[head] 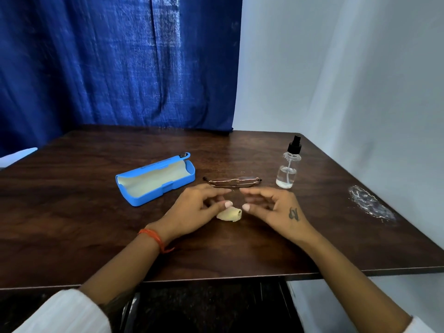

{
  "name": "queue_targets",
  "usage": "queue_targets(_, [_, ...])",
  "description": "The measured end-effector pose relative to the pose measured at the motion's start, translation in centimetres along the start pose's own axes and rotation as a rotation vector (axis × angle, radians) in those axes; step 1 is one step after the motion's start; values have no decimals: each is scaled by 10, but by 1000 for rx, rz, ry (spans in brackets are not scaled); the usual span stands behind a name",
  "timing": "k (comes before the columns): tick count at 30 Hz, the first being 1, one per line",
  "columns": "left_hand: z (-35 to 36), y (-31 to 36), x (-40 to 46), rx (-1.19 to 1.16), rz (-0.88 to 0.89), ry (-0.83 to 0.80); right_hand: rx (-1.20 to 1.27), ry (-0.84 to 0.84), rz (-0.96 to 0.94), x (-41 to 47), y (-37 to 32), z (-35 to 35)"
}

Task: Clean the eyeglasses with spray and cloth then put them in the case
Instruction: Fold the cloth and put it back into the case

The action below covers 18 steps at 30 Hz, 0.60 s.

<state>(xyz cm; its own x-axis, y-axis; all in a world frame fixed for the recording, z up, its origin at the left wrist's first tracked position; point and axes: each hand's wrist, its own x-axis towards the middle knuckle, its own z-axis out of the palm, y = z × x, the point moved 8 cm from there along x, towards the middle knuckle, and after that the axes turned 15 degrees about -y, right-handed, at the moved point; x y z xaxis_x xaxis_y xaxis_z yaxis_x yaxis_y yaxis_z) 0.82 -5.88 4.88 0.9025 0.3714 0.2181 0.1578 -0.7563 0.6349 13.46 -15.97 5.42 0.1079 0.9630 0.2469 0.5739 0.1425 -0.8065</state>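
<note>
- Head view looked down on a dark wooden worktop point(96, 224) with both hands hovering over its middle, palms down.
- Left hand point(199, 209) and right hand point(274, 207) held nothing; the fingers point(249, 192) of each were loosely curved and spread, tips pointing toward one another.
- Eyeglasses point(234, 181) lay folded flat on the worktop just beyond the fingertips, likely set there within easy reach of both hands.
- Small yellow cloth point(229, 214) sat crumpled between the two thumbs, close under them; I cannot tell whether either thumb touched it.
- Blue case point(156, 180) rested open to the left of the eyeglasses, its pale lining exposed and nothing visible inside, so it seemed ready to receive them.
- Clear spray bottle point(288, 164) stood upright to the right, black cap on, a little liquid at the bottom.
</note>
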Motion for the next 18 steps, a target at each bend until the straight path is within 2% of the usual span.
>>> queue_targets(2, [6, 2, -8, -171, -9, -88, 10, -63, 31, -2, -5, 17])
queue_targets(4, [10, 5, -15, -189, -8, -139, -65, -60, 28, -1, -9, 26])
queue_targets(7, [10, 9, -21, -202, 9, -106, -112, 4, 73, 1, -9, 27])
queue_targets(8, [8, 10, -22, -242, 7, -74, -41, 8, 111, 2, -7, 27])
queue_targets(10, [1, 8, -27, -362, -29, 9, 269, -9, 177, 0, -3, 28])
queue_targets(12, [-4, 6, -32, -571, -72, 72, 629, -48, 232, -3, -3, 36])
queue_targets(13, [-3, 6, -33, -689, -89, 82, 712, -65, 246, -3, -5, 40])
queue_targets(15, [-2, 7, -36, -826, -118, 98, 660, -80, 225, -4, -9, 43])
queue_targets(18, [-5, 8, -39, -811, -148, 131, 379, -58, 122, -2, -24, 41])
